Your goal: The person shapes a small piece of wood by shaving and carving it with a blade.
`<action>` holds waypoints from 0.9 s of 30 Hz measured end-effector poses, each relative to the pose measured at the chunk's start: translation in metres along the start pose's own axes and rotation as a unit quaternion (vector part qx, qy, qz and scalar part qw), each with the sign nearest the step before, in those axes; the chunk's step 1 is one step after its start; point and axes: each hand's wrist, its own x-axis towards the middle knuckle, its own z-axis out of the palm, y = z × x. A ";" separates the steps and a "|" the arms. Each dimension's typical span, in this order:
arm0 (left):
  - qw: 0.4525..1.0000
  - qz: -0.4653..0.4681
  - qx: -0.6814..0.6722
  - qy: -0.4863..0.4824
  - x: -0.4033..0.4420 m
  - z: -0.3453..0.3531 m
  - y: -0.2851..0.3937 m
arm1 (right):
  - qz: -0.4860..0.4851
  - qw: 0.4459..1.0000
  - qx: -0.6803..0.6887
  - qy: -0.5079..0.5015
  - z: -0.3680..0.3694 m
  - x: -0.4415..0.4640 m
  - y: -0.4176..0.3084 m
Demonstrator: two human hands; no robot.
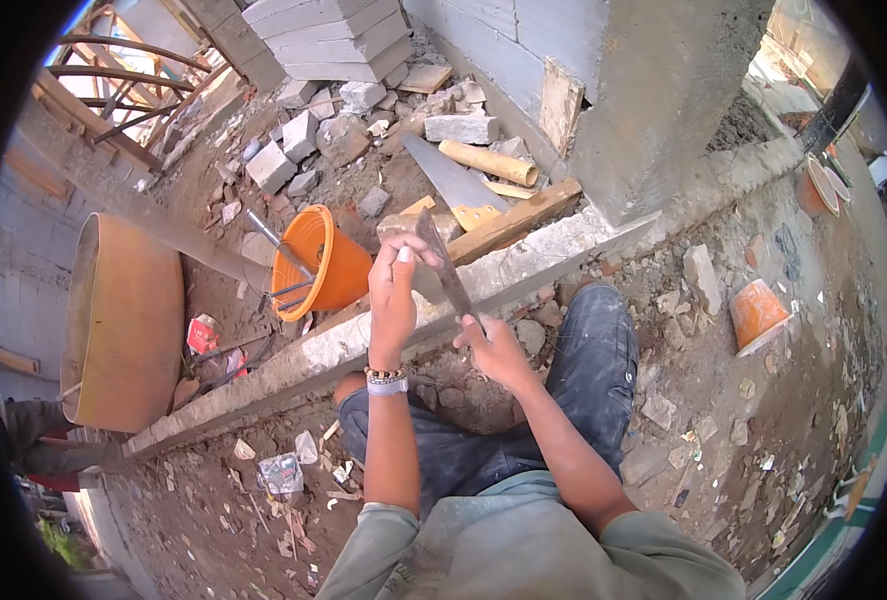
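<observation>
crossing rubble-strewn ground, a concrete ledge point(333, 345) is flanked on its far side by an orange bucket point(341, 262), into which metal rods point(275, 239) have been leaned. just beyond the ledge, a wooden plank point(528, 213) is laid lengthwise, with a handsaw point(443, 175) and a bamboo piece point(488, 163) placed behind it. farther past the ledge, pale blocks point(333, 40) are stacked above broken chunks; at its right-hand end the way is blocked by a concrete column point(653, 110), and beyond its left-hand end a large tan tub point(128, 320) is stood. on the near side, a second, tipped bucket point(760, 312) and a crumpled plastic scrap point(281, 474) are seen among debris.

a dark blade point(448, 272) is held aslant, seen across the line of the ledge; its height above it cannot be told. its lower end is gripped by the right hand point(493, 350), fingers wrapped around it. the left hand point(395, 285) is half curled at the blade's upper part; whether it is pinched or merely approached by the fingertips cannot be told.

beyond the ledge, printing on a red packet point(202, 335) is too small to be read.
</observation>
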 end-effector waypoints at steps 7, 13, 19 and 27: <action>0.999 0.002 0.028 0.019 0.011 -0.013 0.009 | -0.046 0.999 -0.019 -0.006 0.018 0.008 0.008; 0.988 -0.021 -0.154 0.021 0.018 -0.016 -0.013 | 0.186 0.937 0.276 -0.107 0.003 0.002 -0.026; 0.984 -0.004 -0.169 0.048 0.013 -0.009 -0.013 | 0.097 0.950 0.290 -0.063 0.001 -0.012 -0.051; 0.984 -0.011 -0.162 0.069 0.009 -0.004 -0.009 | -0.151 0.971 0.047 0.180 0.026 -0.011 -0.031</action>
